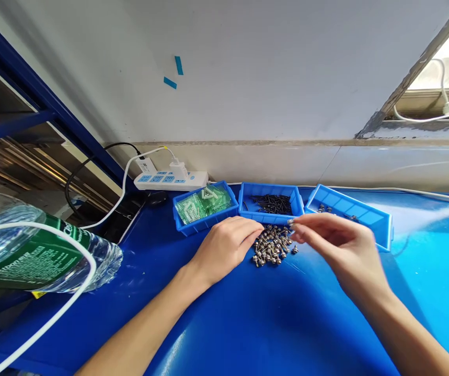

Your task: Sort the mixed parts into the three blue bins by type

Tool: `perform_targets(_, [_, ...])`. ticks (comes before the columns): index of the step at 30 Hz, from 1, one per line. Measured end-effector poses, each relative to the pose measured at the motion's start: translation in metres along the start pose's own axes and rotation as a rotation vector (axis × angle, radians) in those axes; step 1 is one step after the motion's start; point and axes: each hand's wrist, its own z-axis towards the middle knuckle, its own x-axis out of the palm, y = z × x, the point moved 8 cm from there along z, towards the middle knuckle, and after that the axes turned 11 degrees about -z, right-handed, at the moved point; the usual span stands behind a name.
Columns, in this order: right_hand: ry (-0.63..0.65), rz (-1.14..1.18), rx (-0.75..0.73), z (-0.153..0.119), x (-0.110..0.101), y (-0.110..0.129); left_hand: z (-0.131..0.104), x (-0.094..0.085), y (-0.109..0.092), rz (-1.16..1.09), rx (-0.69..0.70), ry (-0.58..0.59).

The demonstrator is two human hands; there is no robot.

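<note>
A loose pile of small metal bolts (272,245) lies on the blue table. My right hand (344,248) is raised just right of the pile, thumb and fingertips pinching one small bolt (290,222). At the pile's left edge rests my left hand (228,243), fingers drawn together; whatever they may hold is hidden. Behind the pile stands a blue bin with black screws (273,203). To its right, another blue bin (369,222) holds a few bolts and is partly covered by my right hand. The left blue bin (204,224) contains green printed packets (210,201).
A white power strip (169,181) with plugs and cables sits against the wall behind the bins. On the left, a large water bottle (44,250) lies on its side, a white cable (91,271) looping in front of it. A blue metal frame (63,125) rises behind.
</note>
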Motion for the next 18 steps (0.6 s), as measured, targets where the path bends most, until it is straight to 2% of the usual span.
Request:
perform_targets(2, [-0.24,-0.101,-0.036,0.001,-0.026,0.005,-0.004,0.006,0.0,0.209,0.098,0.069])
perform_targets(3, [-0.317,-0.152,-0.023,0.001,-0.035,0.005,-0.005,0.01,0.003,0.28,0.116,0.107])
perform_targets(6, [-0.431,-0.264,0.025,0.005,-0.054,0.003,-0.009,0.016,0.009,0.387,0.12,0.155])
perform_targets(11, [-0.48,-0.352,0.02,0.009,-0.062,0.002,-0.01,0.012,0.007,0.377,0.11,0.106])
perform_targets(18, [-0.346,-0.288,-0.004,0.011,-0.043,0.003,-0.007,0.012,0.005,0.397,0.118,0.121])
